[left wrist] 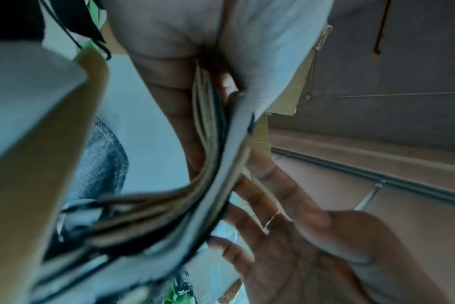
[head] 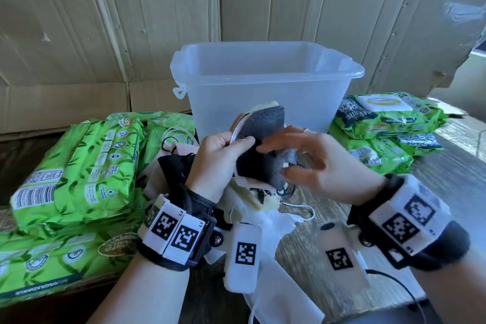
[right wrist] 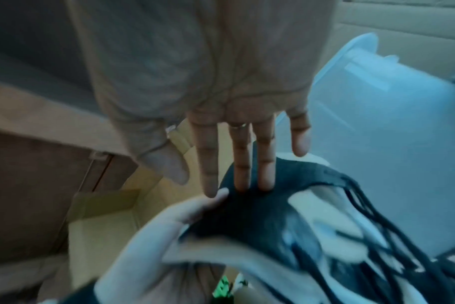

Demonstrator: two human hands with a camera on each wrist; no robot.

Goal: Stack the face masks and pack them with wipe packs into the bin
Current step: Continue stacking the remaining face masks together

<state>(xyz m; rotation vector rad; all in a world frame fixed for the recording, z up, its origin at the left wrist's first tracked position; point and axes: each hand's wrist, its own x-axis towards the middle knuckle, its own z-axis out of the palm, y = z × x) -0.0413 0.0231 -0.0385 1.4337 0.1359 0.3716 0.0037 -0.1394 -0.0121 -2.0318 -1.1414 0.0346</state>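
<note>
left hand [head: 219, 156] clamps the mask stack [head: 263, 144], thumb on top, stack held upright in front of the empty bin [head: 265, 79]. right hand [head: 302, 159] flat, fingers straight, patting the gray face. risk: loose ear loops [head: 299, 212] under the fingers snag, stack fans out

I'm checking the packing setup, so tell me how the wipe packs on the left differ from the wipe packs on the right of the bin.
The left wipe packs are light green with a leaf pattern, while the right wipe packs are green with dark panels and bold white lettering. The left ones show barcodes and label strips; the top right one shows a pale flip lid. Both groups lie stacked on the table, outside the bin.
</note>
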